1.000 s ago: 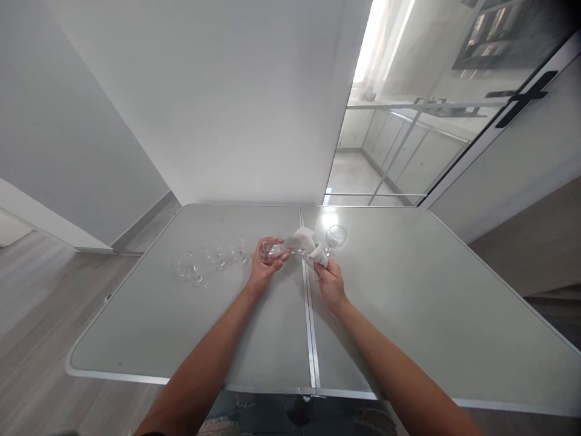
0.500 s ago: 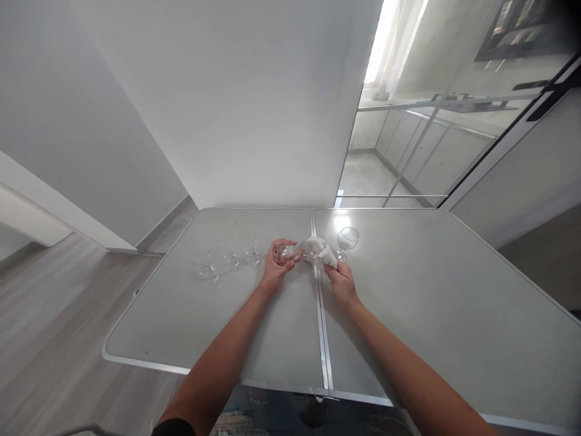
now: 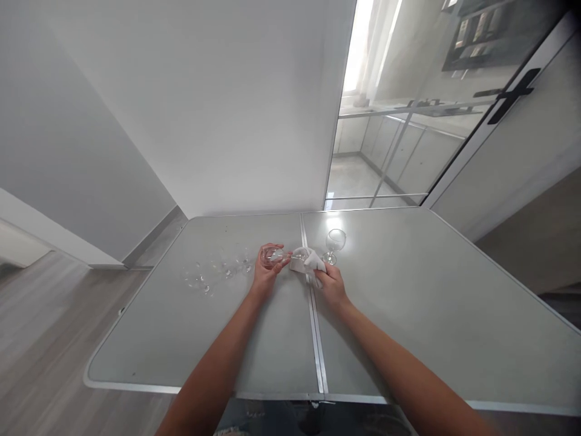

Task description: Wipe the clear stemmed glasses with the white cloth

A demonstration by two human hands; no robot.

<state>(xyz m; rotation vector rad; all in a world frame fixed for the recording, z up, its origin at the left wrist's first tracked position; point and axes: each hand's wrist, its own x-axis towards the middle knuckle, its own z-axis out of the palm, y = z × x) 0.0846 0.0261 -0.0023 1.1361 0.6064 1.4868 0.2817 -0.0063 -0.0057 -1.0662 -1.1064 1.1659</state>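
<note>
My left hand [image 3: 265, 270] is wrapped round the bowl of a clear wine glass [image 3: 273, 257], which lies sideways in the air above the table's centre seam. My right hand [image 3: 331, 283] grips a white cloth [image 3: 311, 260], pressed against the foot end of that glass. Part of the stem and foot is covered by the cloth. Just beyond my right hand another wine glass [image 3: 336, 240] stands upright. To the left of my left hand, several clear glasses [image 3: 206, 275] stand in a loose group; their outlines are faint.
The pale folding table [image 3: 390, 315] has a metal edge and a metal seam [image 3: 315, 339] down its middle. A white wall [image 3: 236, 121] rises behind it. At the back right is a glass-panelled door with a black handle [image 3: 512, 97].
The view has swung slightly to the right, so the table and glasses sit further left. Both hands keep their hold on the wine glass and cloth; the cloth's folds have shifted a little.
</note>
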